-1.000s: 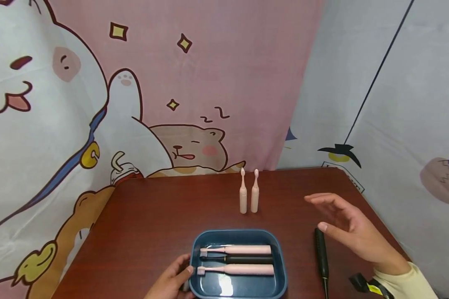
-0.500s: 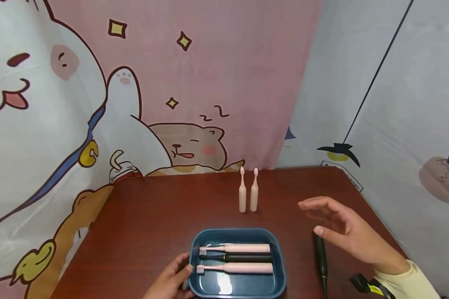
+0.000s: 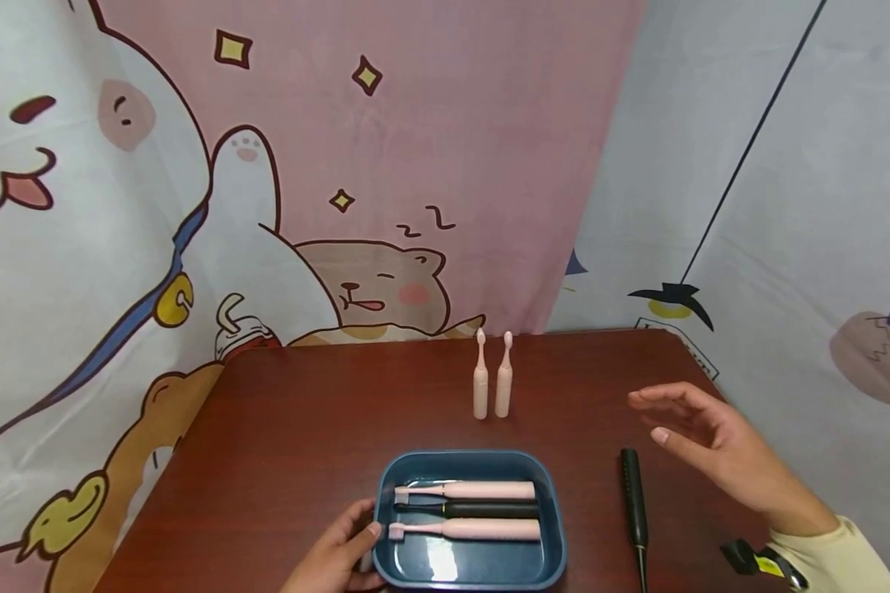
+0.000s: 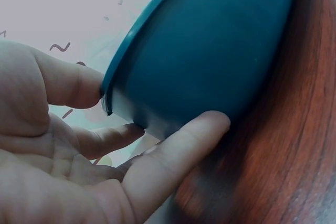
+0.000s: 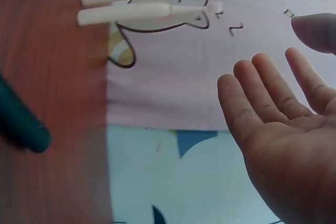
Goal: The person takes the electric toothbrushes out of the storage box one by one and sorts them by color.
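The left hand (image 3: pixel 337 550) is gripping the blue tray (image 3: pixel 504 566) by its left side, lower centre; the right hand (image 3: pixel 734 461), relaxed, is hovering near a black toothbrush (image 3: pixel 634 498), lower right.

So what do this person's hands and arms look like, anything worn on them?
The left hand and right hand are ungloved, with no rings showing. The right arm wears a pale yellow sleeve; by its cuff is a black piece with a bright yellow patch. No left sleeve is in view.

Three toothbrushes (image 3: pixel 489 510) in tray (image 3: pixel 497 568), pair (image 3: pixel 480 395) behind, another (image 3: pixel 635 502) right
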### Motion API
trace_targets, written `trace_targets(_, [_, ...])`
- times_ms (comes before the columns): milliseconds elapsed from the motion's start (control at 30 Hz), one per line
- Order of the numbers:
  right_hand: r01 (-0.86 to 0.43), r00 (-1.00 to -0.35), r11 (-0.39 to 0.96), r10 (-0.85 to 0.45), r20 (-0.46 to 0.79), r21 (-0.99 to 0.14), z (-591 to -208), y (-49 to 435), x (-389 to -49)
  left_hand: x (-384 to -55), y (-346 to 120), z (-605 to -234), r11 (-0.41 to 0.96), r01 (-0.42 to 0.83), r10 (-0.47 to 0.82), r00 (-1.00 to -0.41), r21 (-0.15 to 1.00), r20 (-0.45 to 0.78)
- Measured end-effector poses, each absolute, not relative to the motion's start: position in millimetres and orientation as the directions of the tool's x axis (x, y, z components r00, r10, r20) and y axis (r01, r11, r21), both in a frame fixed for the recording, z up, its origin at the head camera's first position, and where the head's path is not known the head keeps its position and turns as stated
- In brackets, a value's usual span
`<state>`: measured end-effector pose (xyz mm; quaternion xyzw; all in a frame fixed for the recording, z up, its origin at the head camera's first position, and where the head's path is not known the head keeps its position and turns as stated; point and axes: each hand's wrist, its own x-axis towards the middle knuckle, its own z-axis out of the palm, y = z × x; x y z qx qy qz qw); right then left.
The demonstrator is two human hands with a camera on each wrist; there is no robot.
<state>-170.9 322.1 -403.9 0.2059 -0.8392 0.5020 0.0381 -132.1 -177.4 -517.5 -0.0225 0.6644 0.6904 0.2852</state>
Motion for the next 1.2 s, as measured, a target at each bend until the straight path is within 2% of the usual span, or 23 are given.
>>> trace_targets(367, [-0.308,-0.941,0.492,-0.285,0.184,-0.814,-430.2,339.2,-180.3,-132.3,-174.2,-516.7,0.033,-0.416,0.368,-0.840,0.909,-0.398])
trace_targets(633, [-0.382,-0.912,0.628,-0.376,0.165,-0.678,-442.9,342.6,-185.7,-131.7,-174.9,-516.5,0.028,-0.413,0.368,-0.843,0.910,-0.394])
trace_targets(833, [-0.401,-0.892,0.623,-0.434,0.129,-0.672,-453.6,342.9,-187.8,-132.3,-173.7,-515.7,0.094,-0.451,0.311,-0.834,0.887,-0.457])
trace_targets(1000, [-0.467,-0.848,0.617,-0.514,0.125,-0.634,-459.4,342.2,-191.0,-132.5,-172.8,-516.3,0.079,-0.444,0.318,-0.837,0.892,-0.445])
trace_targets(1200, [-0.626,-0.731,0.583,-0.669,0.130,-0.518,-463.1,337.6,-194.2,-130.5,-173.7,-515.0,0.042,-0.436,0.336,-0.841,0.899,-0.423])
